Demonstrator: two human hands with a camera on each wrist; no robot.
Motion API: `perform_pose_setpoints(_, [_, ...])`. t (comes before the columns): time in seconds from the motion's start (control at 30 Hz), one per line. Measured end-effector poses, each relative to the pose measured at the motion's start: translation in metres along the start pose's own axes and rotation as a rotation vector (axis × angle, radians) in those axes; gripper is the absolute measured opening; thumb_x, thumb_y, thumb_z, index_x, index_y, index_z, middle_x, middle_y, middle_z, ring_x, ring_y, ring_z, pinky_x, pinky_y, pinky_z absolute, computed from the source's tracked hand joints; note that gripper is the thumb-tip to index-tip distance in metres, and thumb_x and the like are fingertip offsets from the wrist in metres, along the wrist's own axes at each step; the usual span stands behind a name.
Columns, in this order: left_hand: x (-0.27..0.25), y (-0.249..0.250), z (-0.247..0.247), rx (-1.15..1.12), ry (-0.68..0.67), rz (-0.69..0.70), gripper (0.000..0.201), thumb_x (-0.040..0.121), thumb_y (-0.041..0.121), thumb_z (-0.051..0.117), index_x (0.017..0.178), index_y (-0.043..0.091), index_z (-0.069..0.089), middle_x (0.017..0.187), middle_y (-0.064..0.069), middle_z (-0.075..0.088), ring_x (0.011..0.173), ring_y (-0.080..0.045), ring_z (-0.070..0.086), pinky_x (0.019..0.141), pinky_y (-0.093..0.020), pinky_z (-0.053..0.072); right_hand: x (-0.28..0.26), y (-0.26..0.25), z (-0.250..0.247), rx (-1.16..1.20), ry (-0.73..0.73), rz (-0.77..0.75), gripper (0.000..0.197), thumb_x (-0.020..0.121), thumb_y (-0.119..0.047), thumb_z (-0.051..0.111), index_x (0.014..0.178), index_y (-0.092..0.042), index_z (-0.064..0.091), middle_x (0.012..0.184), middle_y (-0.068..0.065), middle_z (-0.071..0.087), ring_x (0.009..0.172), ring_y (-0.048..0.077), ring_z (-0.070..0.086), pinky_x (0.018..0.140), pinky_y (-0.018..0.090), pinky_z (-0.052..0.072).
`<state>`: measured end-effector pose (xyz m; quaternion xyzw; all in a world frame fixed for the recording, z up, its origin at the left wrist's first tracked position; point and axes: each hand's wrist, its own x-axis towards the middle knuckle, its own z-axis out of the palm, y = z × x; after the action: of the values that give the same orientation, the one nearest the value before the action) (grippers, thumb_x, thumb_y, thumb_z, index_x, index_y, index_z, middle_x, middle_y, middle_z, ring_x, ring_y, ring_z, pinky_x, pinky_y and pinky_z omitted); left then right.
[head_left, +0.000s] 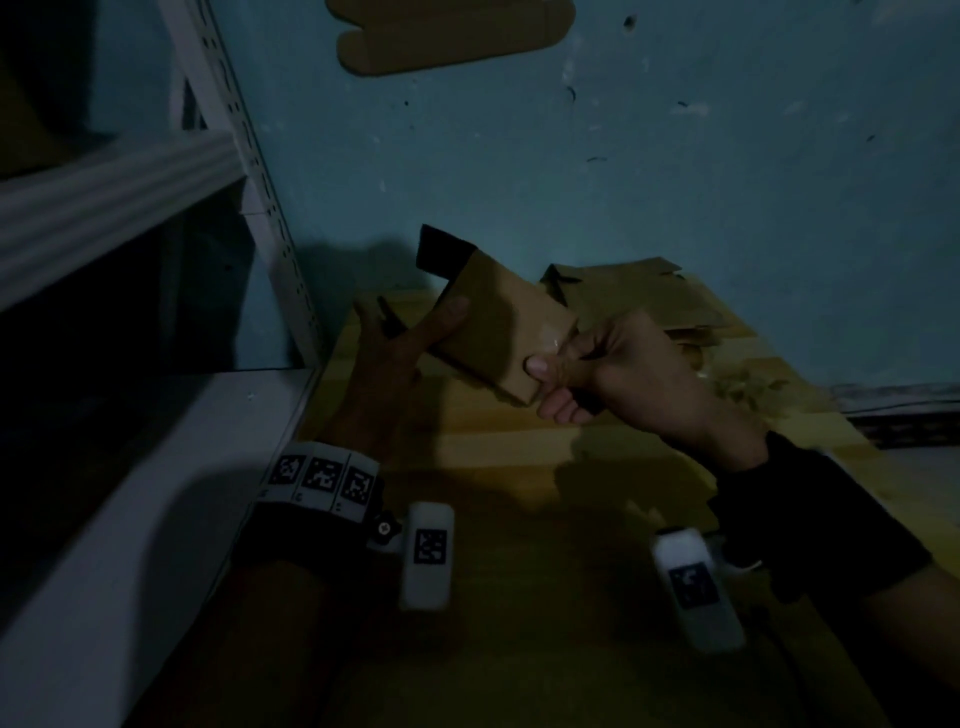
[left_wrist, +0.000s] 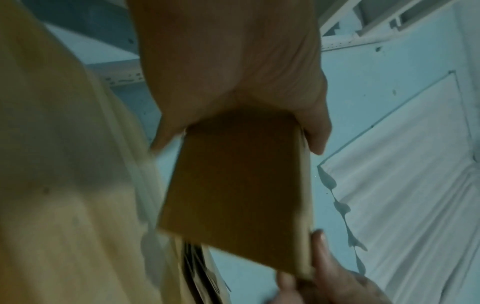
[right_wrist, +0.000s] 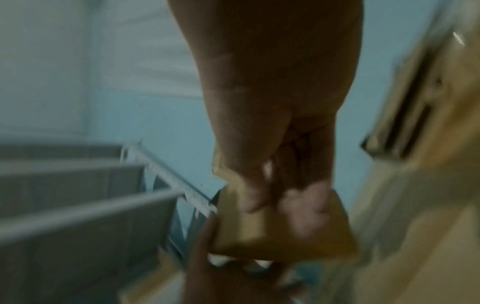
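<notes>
Both hands are on the flat cardboard box (head_left: 498, 332), held up over the yellow worktop (head_left: 519, 519), just in front of the pile of flat blanks (head_left: 649, 301). The left hand (head_left: 400, 353) grips the far end, thumb on top. The right hand (head_left: 623, 374) pinches the near corner, fingers curled tight. The box looks flat, with one flap sticking up. Opening it out and folding the flaps seem left to do.
</notes>
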<state>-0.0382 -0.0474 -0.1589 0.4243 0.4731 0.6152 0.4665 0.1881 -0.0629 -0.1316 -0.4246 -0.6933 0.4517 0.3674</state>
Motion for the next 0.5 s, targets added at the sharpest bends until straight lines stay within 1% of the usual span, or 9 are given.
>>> perform_pose_setpoints(0.07, [0.001,0.001,-0.001,0.055,0.074,0.092,0.131,0.041,0.065,0.091,0.152,0.028,0.033,0.149,0.002,0.047,0.132,-0.018,0.049,0.108,-0.044,0.043,0.000,0.003,0.001,-0.046,0.006,-0.037,0.035,0.088,-0.024,0.074,0.082,0.010,0.073,0.068,0.016,0.074,0.057,0.018,0.070,0.056,0.025,0.058])
perform_pose_setpoints(0.1, [0.000,0.001,-0.001,0.072,0.097,0.155,0.121,0.047,0.059,0.092,0.149,0.025,0.037,0.147,0.003,0.047,0.129,-0.015,0.050,0.105,-0.036,0.047,0.001,0.005,0.002,-0.057,0.023,-0.055,0.034,0.088,-0.024,0.075,0.080,0.009,0.072,0.067,0.016,0.074,0.056,0.018,0.070,0.054,0.024,0.057])
perform_pose_setpoints(0.17, [-0.004,0.002,-0.001,0.210,0.135,0.326,0.085,0.063,0.042,0.090,0.135,0.018,0.053,0.133,0.005,0.050,0.115,-0.004,0.052,0.086,-0.012,0.050,0.003,0.006,0.003,-0.100,0.051,-0.095,0.030,0.088,-0.024,0.076,0.075,0.003,0.072,0.064,0.012,0.073,0.055,0.020,0.069,0.054,0.026,0.056])
perform_pose_setpoints(0.2, [-0.006,0.005,-0.001,0.335,0.137,0.423,0.069,0.067,0.043,0.086,0.125,0.016,0.061,0.128,0.002,0.054,0.111,-0.004,0.053,0.080,-0.008,0.048,0.003,0.006,0.003,-0.126,0.055,-0.115,0.030,0.088,-0.025,0.076,0.072,0.000,0.072,0.063,0.011,0.073,0.056,0.023,0.070,0.054,0.027,0.057])
perform_pose_setpoints(0.27, [-0.009,0.008,-0.003,0.523,0.102,0.532,0.057,0.065,0.057,0.077,0.107,0.019,0.069,0.117,-0.001,0.063,0.108,-0.009,0.059,0.081,-0.019,0.051,0.004,0.007,0.001,-0.170,0.040,-0.156,0.032,0.088,-0.027,0.076,0.070,-0.002,0.071,0.061,0.008,0.073,0.057,0.025,0.071,0.055,0.028,0.056])
perform_pose_setpoints(0.3, [-0.008,0.008,-0.005,0.540,0.085,0.531,0.052,0.065,0.059,0.074,0.101,0.021,0.071,0.109,0.003,0.068,0.103,-0.007,0.062,0.081,-0.025,0.054,0.004,0.007,-0.001,-0.190,0.024,-0.177,0.032,0.089,-0.027,0.075,0.070,-0.001,0.070,0.061,0.007,0.072,0.057,0.024,0.071,0.055,0.026,0.056])
perform_pose_setpoints(0.37, [-0.010,0.008,-0.004,0.450,0.016,0.446,0.045,0.065,0.057,0.075,0.095,0.025,0.071,0.098,0.008,0.072,0.093,-0.006,0.068,0.078,-0.028,0.057,0.003,0.007,-0.003,-0.221,-0.018,-0.223,0.033,0.089,-0.026,0.075,0.071,0.001,0.070,0.061,0.006,0.072,0.054,0.018,0.069,0.054,0.024,0.054])
perform_pose_setpoints(0.43, [-0.011,0.007,-0.001,0.323,-0.062,0.303,0.049,0.066,0.055,0.080,0.100,0.020,0.072,0.097,0.004,0.075,0.091,-0.010,0.071,0.074,-0.027,0.058,0.003,0.008,-0.004,-0.202,-0.063,-0.257,0.030,0.089,-0.024,0.074,0.073,0.001,0.071,0.063,0.006,0.073,0.055,0.015,0.068,0.055,0.024,0.053])
perform_pose_setpoints(0.5, [-0.012,0.005,0.001,0.316,-0.130,0.226,0.050,0.072,0.050,0.080,0.106,0.014,0.072,0.100,0.001,0.075,0.092,-0.012,0.072,0.074,-0.026,0.058,0.003,0.010,-0.006,-0.159,-0.094,-0.277,0.027,0.090,-0.021,0.072,0.076,0.001,0.071,0.066,0.007,0.073,0.058,0.015,0.068,0.056,0.025,0.053])
